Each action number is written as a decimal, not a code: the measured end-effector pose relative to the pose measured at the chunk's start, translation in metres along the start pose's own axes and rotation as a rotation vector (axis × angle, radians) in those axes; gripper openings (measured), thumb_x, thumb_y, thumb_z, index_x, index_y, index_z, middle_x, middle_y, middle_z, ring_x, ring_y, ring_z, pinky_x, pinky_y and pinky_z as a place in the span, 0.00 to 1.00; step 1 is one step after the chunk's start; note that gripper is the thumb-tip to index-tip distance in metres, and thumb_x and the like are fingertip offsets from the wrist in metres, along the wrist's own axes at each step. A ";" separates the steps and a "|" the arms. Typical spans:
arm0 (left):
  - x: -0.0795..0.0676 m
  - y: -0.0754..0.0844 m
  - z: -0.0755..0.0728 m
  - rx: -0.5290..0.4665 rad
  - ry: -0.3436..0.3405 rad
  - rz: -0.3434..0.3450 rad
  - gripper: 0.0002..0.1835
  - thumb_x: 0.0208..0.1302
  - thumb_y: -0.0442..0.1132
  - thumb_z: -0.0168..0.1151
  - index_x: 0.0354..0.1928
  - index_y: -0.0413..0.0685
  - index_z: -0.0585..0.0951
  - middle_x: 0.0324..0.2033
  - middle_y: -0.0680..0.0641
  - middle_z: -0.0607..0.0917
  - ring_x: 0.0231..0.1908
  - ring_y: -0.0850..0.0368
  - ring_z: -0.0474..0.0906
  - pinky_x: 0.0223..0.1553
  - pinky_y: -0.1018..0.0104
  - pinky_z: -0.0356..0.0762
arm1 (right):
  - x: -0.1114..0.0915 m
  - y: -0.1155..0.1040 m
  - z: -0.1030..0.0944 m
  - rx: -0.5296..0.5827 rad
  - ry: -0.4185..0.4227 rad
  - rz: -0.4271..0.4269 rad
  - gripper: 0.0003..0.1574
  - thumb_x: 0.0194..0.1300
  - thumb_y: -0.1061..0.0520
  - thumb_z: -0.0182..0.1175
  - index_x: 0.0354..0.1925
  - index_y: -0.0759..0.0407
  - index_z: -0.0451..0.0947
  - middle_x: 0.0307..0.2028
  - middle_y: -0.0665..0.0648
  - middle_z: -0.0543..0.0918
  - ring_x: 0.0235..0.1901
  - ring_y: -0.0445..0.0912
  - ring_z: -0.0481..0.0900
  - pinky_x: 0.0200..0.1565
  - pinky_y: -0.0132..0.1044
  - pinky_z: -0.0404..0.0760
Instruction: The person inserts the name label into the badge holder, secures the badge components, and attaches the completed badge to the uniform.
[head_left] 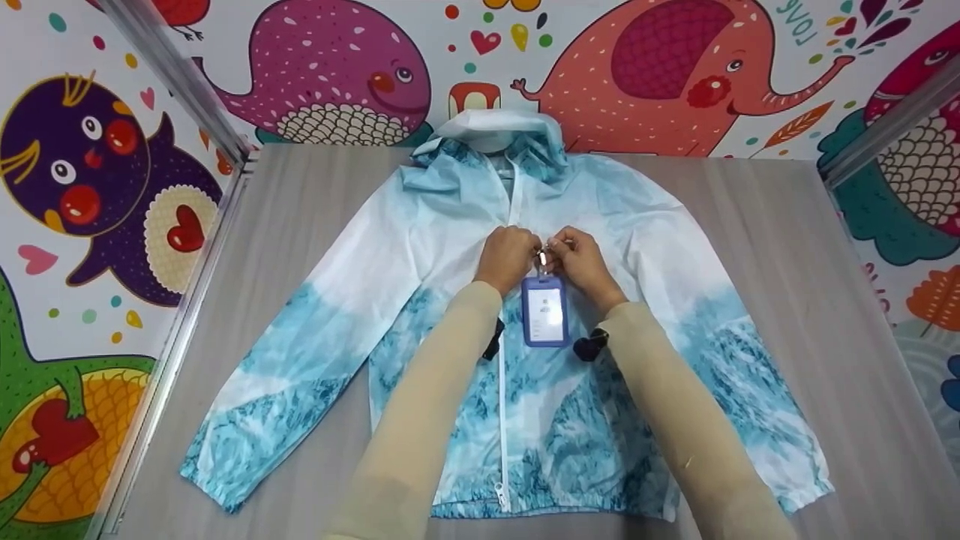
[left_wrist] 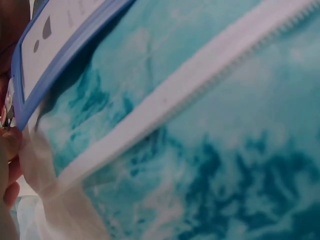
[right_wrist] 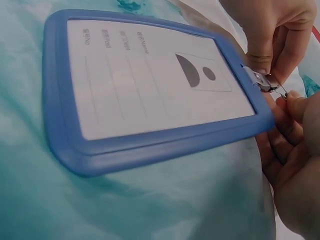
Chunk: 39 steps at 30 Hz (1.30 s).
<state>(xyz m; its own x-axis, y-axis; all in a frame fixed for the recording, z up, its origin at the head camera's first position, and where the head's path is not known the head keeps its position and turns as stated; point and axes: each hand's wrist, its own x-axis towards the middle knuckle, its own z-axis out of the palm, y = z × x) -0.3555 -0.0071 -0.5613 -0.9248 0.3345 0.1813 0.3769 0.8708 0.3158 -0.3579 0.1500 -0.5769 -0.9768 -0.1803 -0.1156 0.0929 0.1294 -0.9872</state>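
A blue-framed ID badge holder (head_left: 546, 311) hangs over the chest of a white and teal hooded jacket (head_left: 600, 420), which lies spread out front side up. Its insert, with printed lines and a portrait icon, shows in the right wrist view. At its top is a small metal clip (right_wrist: 261, 80) with a thin wire part. My left hand (head_left: 510, 256) pinches the clip from one side. From the other side my right hand (head_left: 583, 264) pinches the thin metal end between thumb and fingers. The jacket's white zipper (head_left: 504, 405) runs down beside the badge.
Under the jacket is a wood-grain table (head_left: 300, 202). Panels with cartoon animals stand at the back and both sides, with a metal rail (head_left: 187, 300) along the left edge. The jacket's hood (head_left: 499, 127) reaches the back panel.
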 end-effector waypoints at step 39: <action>-0.013 -0.015 -0.008 -0.492 -0.089 -0.101 0.13 0.71 0.33 0.57 0.52 0.45 0.86 0.48 0.47 0.88 0.49 0.54 0.85 0.57 0.62 0.79 | -0.007 -0.012 0.019 -0.167 0.113 0.087 0.13 0.76 0.59 0.49 0.35 0.65 0.73 0.22 0.48 0.76 0.20 0.36 0.76 0.26 0.27 0.77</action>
<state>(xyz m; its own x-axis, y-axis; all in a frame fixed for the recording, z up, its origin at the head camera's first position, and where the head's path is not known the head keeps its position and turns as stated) -0.3482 -0.0273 -0.5610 -0.9505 0.3058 0.0542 0.2458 0.6342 0.7330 -0.3484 0.1316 -0.5660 -0.9828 -0.0521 -0.1773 0.1537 0.3016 -0.9410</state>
